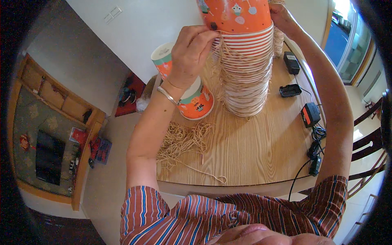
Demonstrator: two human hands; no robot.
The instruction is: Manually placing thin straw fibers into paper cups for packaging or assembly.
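A tall stack of nested paper tubs [245, 73] stands on the table, its many rims wrapped with beige string. The topmost orange tub [237, 14], printed with small figures, rises out of the stack and is cut off by the upper edge. My left hand [190, 51] is closed in a pinch on the string at the stack's left side, beside the upper rims. On the far right side of the orange tub, my right hand [284, 19] has its fingers bent in against it; the tub partly hides the fingertips. Loose string [183, 141] lies in a tangled heap below my left forearm.
Two more orange tubs, one near [197, 107] and one farther off [162, 57], sit left of the stack. Behind it stands another string-wrapped stack [278, 43]. Black chargers [311, 114] with cables line the table's right edge. Dark wooden chairs [369, 141] stand at right.
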